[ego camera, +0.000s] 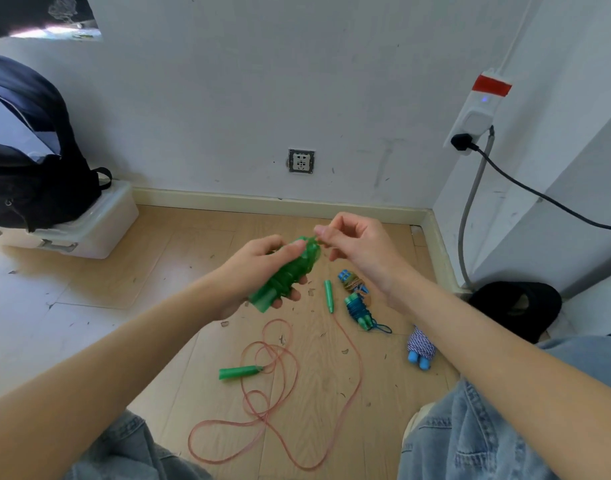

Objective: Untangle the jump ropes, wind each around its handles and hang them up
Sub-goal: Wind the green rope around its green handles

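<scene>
At the centre of the frame the left hand (259, 271) is wrapped round a green jump rope (286, 271) already wound onto its paired handles, thumb lying across the upper coils. The right hand (352, 247) pinches the rope's loose end at the top of the bundle, fingertips together on it.

The step looks like securing that last bit of rope. To do it well, the left thumb should pin the top coil so nothing springs loose, while the right hand draws the end taut and tucks it under a neighbouring turn — a slack tuck would probably unravel once hung.

On the wooden floor (179, 306) below, a pink rope (272, 389) with green handles lies loose and looping, not yet wound. To the right of centre three wound bundles lie near one another — a brownish one with blue handles (353, 283), a blue rope with teal handles (358, 310) and a striped rope with blue handles (421, 348). No hook or hanging place is visible.
</scene>
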Available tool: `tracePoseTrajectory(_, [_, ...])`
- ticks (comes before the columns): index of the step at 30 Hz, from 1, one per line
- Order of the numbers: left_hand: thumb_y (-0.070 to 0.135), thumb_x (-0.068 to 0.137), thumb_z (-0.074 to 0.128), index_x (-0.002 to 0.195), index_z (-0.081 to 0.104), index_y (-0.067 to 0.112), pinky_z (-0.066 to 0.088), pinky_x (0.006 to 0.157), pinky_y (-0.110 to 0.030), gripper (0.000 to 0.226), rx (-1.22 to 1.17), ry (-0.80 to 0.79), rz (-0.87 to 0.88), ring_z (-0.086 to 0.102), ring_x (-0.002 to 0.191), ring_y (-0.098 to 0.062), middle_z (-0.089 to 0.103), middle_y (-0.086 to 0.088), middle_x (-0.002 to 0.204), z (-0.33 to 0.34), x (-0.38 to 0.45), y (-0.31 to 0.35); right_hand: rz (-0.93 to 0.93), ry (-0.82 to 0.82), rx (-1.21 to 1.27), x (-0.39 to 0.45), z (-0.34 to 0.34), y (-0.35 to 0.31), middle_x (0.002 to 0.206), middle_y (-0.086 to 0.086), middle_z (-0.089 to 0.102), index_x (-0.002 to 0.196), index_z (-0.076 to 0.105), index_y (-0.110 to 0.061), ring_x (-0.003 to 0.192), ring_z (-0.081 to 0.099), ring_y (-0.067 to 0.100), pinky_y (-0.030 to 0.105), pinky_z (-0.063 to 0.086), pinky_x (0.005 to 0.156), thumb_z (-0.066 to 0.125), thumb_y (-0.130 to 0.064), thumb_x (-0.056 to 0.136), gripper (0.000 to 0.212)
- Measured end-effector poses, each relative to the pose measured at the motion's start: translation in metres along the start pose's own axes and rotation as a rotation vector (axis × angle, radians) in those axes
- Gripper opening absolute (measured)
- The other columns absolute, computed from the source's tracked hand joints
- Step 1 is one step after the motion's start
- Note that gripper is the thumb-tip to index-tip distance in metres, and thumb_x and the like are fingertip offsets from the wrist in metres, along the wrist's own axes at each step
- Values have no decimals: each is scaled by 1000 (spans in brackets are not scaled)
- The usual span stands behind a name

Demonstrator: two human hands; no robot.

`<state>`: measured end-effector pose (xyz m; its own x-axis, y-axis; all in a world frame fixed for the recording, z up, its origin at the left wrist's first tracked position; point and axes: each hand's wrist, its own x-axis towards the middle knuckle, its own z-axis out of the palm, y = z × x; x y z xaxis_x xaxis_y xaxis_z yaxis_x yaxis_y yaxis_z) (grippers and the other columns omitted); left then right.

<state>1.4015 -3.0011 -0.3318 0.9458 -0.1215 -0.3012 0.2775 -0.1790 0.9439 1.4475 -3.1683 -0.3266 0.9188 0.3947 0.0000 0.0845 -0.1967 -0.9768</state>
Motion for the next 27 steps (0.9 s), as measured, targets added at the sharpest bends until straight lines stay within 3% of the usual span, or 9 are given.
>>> tracePoseTrajectory(2, [41,91,49,105,55,11,50,46,-24,34,-23,14,-66,64,55,-13,67,-7,82,-1,3,0,-152,81,-286,1,7,3,75,10,58,69,56,-7,67,52,20,28,46,68,62,-22,86,23])
tracePoseTrajectory(5, [38,93,47,102,53,12,49,48,-25,28,-42,44,-156,61,56,-15,64,-10,85,7,12,-7,-383,103,-640,2,16,10,70,3,49,66,54,-5,64,44,14,16,35,57,64,-21,84,26])
tracePoseTrajectory(7, [36,94,46,99,51,12,48,47,-25,25,-73,51,-201,58,56,-16,62,-10,85,17,18,-14,-478,72,-760,0,15,18,67,-5,41,62,48,-9,62,36,6,13,27,56,64,-17,84,28])
tracePoseTrajectory(10, [37,95,45,99,51,13,48,46,-25,25,-156,30,-248,58,54,-15,61,-9,84,28,28,-27,-494,30,-815,-5,11,28,66,-11,34,62,42,-16,63,32,-3,10,29,58,64,-15,83,31])
tracePoseTrajectory(12, [38,94,45,104,51,12,48,47,-25,28,-191,35,-263,58,56,-15,61,-10,87,35,35,-36,-380,27,-766,-4,6,37,68,-8,38,63,46,-13,64,38,1,13,30,58,62,-19,85,28])
tracePoseTrajectory(17, [44,90,51,107,48,15,51,50,-22,34,-56,98,-258,63,67,-13,64,-6,94,54,57,-73,181,-3,-376,12,-6,68,94,2,55,67,46,-11,78,60,12,27,53,76,56,-20,90,26])
tracePoseTrajectory(22, [45,84,60,106,50,19,51,62,-22,36,139,116,-218,59,70,-9,61,4,87,45,81,-118,544,148,-40,43,1,126,88,20,61,68,37,-13,57,65,21,29,58,54,51,-16,93,29])
tracePoseTrajectory(24, [45,84,60,113,49,20,47,73,-24,40,199,196,-216,57,81,-9,57,6,96,35,95,-136,644,261,117,52,9,157,90,26,59,71,35,-12,49,64,23,28,56,45,48,-14,95,27])
tracePoseTrajectory(27, [42,85,59,122,45,14,42,80,-26,48,185,288,-275,53,98,-14,55,1,109,21,116,-166,710,411,329,68,19,199,98,26,61,77,41,-10,57,66,23,28,57,52,46,-14,96,20])
